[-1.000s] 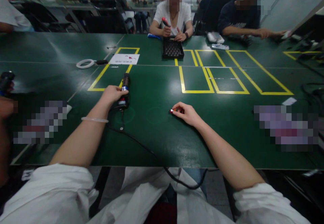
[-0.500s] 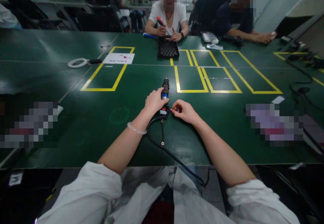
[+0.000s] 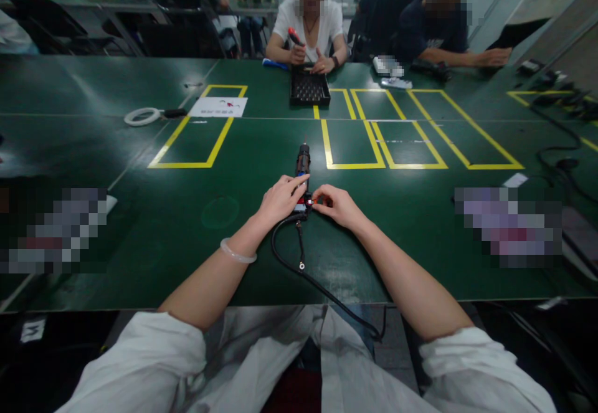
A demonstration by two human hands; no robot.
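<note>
A dark corded tool that looks like an electric screwdriver (image 3: pixel 303 160) lies on the green table with its thin tip pointing away from me. My left hand (image 3: pixel 283 199) grips its body from the left, fingers laid across a blue band and a red part. At the right side of its rear end, my right hand (image 3: pixel 337 204) pinches a small orange-red piece (image 3: pixel 317 200), mostly hidden by the fingers. A black cable (image 3: pixel 322 289) loops from the tool's rear down over the table edge. Beside it hangs a short black lead with a ring terminal (image 3: pixel 301 266).
Yellow tape rectangles (image 3: pixel 354 166) mark the table. A white sheet (image 3: pixel 218 107) and a coiled white cable (image 3: pixel 141 116) lie far left. Opposite, a person (image 3: pixel 308 27) holds a red-and-black tool over a black tray (image 3: pixel 309 103). Blurred-out objects lie at both sides.
My left hand has slid back along the tool, toward me and slightly left. My right hand's small piece is now closer to the tool's side.
</note>
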